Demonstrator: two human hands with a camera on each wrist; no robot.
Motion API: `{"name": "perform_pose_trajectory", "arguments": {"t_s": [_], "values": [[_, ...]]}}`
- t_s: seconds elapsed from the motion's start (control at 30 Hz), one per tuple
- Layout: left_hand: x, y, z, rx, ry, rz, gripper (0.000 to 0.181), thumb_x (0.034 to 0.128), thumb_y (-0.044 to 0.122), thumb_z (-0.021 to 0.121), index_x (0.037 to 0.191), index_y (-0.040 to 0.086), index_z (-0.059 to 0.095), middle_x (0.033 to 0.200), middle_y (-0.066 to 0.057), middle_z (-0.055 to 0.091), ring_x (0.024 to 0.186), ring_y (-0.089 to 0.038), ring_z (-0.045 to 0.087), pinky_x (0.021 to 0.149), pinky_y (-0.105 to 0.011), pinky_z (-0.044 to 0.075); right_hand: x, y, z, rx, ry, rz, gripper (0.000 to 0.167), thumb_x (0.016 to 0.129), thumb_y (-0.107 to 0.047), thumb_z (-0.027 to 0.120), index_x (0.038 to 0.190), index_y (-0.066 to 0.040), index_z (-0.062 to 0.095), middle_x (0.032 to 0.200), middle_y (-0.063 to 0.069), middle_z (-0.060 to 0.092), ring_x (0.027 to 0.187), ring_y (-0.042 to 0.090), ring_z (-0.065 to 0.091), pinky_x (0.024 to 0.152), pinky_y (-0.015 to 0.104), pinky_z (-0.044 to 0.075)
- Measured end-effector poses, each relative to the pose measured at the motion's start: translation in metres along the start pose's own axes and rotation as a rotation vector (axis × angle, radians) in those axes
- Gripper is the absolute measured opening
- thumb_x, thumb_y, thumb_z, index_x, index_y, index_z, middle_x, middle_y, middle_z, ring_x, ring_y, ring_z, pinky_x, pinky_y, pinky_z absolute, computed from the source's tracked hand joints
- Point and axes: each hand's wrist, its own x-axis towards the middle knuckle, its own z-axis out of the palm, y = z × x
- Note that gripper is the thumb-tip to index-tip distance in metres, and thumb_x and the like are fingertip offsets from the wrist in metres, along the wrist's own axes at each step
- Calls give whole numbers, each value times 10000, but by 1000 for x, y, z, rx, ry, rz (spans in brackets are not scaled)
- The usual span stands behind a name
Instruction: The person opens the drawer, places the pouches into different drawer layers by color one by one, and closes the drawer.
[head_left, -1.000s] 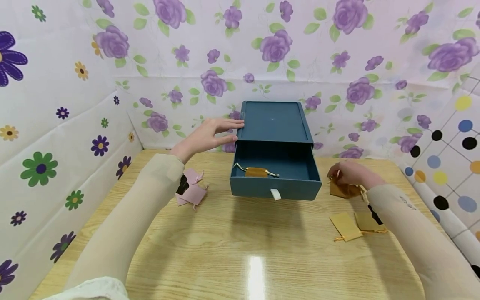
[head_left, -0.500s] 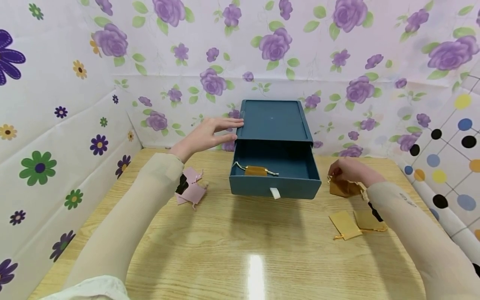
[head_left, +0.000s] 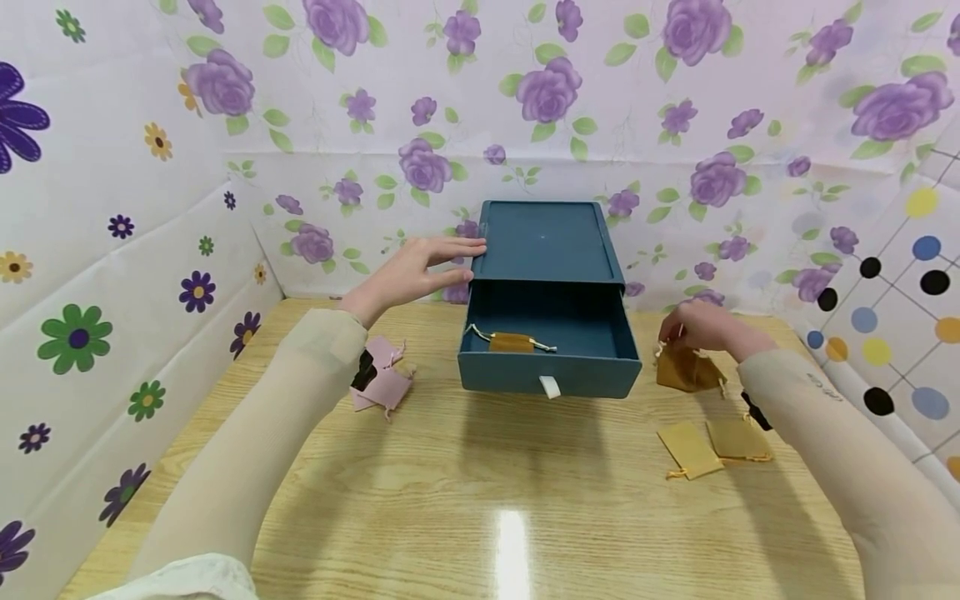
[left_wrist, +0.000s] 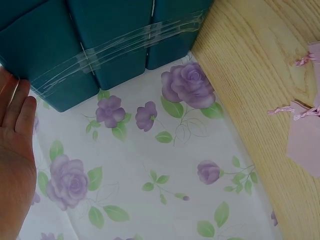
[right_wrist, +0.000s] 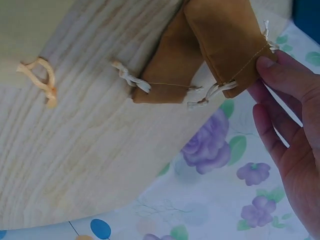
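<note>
From my feed, the right hand (head_left: 705, 327) pinches the upper brown pouch (right_wrist: 230, 40) between thumb and fingers near its corded end; some fingertips go behind the cloth, so I can't trace them all; the lower brown pouch (right_wrist: 172, 65) lies on the table (head_left: 420, 517), partly covered by the first; both sit to the right of the blue box (head_left: 547, 242); in the head view the back of the hand hides most of the grip.

Left hand (head_left: 416, 267) holds nothing, fingers extended, tips against the box's left side; my left wrist view cuts this hand off at the edge and loses the thumb; clear tape (left_wrist: 125, 47) crosses the box wall there.

Drawer (head_left: 551, 375) juts out, its back in shadow; a small pouch (head_left: 512, 342) lies inside, lower part hidden by the front wall; pink pouches (head_left: 390, 389) overlap left of it, partly behind the wrist, count unclear; two yellow pouches (head_left: 690, 450) lie near right, one cropped in the right wrist view.
</note>
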Motion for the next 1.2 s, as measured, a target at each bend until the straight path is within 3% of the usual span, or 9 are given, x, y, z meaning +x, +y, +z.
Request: {"name": "perform_pose_trajectory", "arguments": {"t_s": [0.5, 0.73, 1.2], "values": [[-1, 1, 1, -17, -1, 4, 452, 1001, 292, 593, 1438, 187, 541, 1543, 15, 468, 1433, -182, 440, 1195, -399, 373, 1, -6, -19, -59, 23, -50, 163, 803, 53, 750, 903, -64, 804, 869, 71, 770, 767, 195, 712, 669, 348, 615], [0, -1, 0, -18, -6, 2, 458, 1001, 305, 591, 1441, 190, 536, 1547, 19, 462, 1439, -177, 432, 1197, -389, 372, 2, -11, -31, -28, 0, -34, 201, 814, 102, 708, 907, -52, 799, 883, 98, 767, 776, 198, 704, 661, 340, 618], [-1, 0, 1, -26, -3, 7, 458, 1005, 296, 587, 1445, 183, 532, 1546, 3, 464, 1438, -199, 434, 1197, -410, 370, -4, -23, -79, -4, 42, 6, 213, 839, 113, 660, 955, -21, 779, 936, 142, 756, 824, 244, 699, 691, 389, 614]]}}
